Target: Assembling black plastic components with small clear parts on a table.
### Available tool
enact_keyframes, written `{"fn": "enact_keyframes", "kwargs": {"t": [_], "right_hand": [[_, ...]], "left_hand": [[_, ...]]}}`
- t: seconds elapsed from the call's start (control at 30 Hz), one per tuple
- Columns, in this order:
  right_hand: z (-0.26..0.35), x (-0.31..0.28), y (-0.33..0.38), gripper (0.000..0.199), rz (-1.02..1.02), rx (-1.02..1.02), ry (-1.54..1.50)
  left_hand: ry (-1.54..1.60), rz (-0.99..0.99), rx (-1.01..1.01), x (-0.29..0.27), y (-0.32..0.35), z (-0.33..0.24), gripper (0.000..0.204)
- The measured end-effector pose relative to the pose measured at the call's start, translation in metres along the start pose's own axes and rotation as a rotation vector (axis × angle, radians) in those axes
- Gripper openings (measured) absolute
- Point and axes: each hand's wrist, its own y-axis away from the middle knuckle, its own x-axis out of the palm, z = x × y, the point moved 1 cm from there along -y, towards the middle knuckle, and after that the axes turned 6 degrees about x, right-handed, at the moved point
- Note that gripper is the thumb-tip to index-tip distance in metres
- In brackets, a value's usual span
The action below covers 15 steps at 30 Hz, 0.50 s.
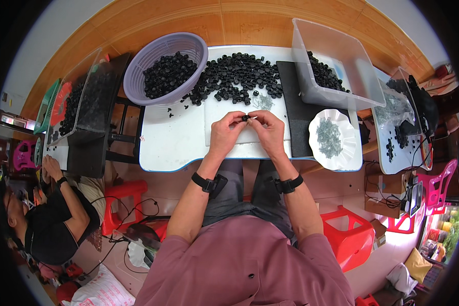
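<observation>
Over the front of the white board point(214, 141), the fingertips of both hands meet at a small black plastic part point(246, 118). My left hand point(226, 133) pinches it from one side with thumb and forefinger. My right hand point(269, 133) closes on it from the other; whether a tiny clear piece is also between those fingers cannot be made out. Just beyond the hands lies a small heap of clear pieces point(262, 102). Behind that spreads a large pile of black round parts point(239, 74).
A purple basket point(132, 76) of black parts stands at back left, a clear bin point(336, 97) at back right. A white fluted dish point(349, 137) holds clear pieces on the right. A co-worker point(61, 219) sits at the left; a red stool point(347, 237) stands at my right.
</observation>
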Motion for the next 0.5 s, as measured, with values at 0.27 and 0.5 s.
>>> {"fn": "enact_keyframes", "kwargs": {"t": [0.27,0.5], "right_hand": [[0.0025,0.0003,-0.0030,0.017,-0.005,-0.116,-0.007],[-0.0017,-0.0022,-0.0044,0.013,0.034,-0.058,0.055]], "left_hand": [[0.000,0.006,0.000,-0.0010,-0.0006,-0.0023,0.027],[-0.002,-0.026,0.052,0.0004,-0.0007,-0.0010,0.024]]}}
